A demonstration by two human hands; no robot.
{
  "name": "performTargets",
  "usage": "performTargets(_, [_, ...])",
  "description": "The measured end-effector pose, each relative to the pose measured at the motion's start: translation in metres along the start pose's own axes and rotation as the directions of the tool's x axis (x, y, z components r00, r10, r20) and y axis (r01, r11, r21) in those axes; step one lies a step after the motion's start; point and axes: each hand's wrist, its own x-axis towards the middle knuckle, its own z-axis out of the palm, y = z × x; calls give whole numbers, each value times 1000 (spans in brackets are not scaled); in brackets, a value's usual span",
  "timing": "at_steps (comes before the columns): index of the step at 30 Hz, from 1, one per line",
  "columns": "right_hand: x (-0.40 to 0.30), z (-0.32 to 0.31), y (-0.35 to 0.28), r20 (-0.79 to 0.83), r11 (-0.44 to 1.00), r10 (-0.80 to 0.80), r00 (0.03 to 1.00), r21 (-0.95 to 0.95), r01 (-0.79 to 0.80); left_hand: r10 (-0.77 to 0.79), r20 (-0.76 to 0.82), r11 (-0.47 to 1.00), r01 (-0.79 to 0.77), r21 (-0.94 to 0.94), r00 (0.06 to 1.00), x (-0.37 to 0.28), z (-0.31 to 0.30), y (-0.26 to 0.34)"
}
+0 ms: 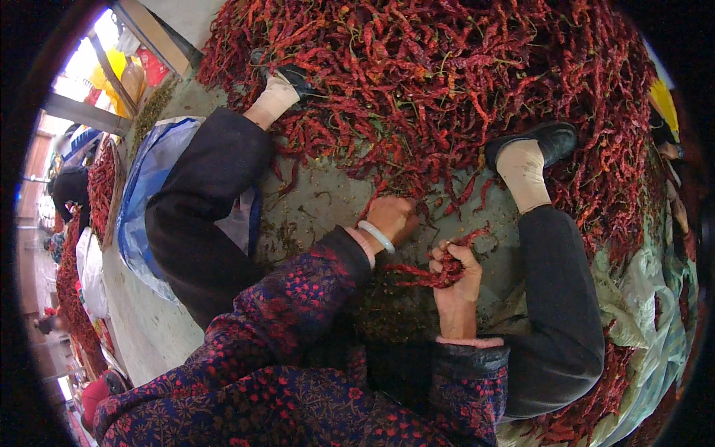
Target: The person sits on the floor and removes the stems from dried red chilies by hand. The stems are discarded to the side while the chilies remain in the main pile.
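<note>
My right hand [459, 279] is closed around a small bunch of dried red chillies [449, 268], whose ends stick out on both sides of the fingers. My left hand [391, 220], with a pale bangle [377, 236] at the wrist, is at the near edge of a large heap of dried red chillies [424, 84]. Its back faces me and the fingers curl under, so what they hold or touch is hidden. A few loose chillies [461, 195] lie on the grey floor [335, 207] just beyond the hands.
My legs spread to either side, with black shoes [533, 142] against the heap. A blue and white plastic sack [153, 167] lies beside my left leg. Pale woven sacking [642, 302] and more chillies [597, 385] are at right. Another person [70, 187] bends at far left near other chilli piles.
</note>
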Motion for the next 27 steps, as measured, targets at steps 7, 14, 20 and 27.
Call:
performTargets(7, [3,-1,2,-13,1000,-12,1000,-16,11,-390,216,541,412,-733,895,6,-28,0])
performTargets(14, [5,-1,3,-19,999,-11,1000,-45,10,-330,453,27,488,-872,828,-1,-51,9])
performTargets(20, [8,-5,1,-7,997,0,1000,-72,-1,-300,433,39,464,-885,850,2,-52,18])
performTargets(27, [6,0,2,-8,995,-22,1000,-96,21,-52,90,794,96,-600,995,1,-58,18])
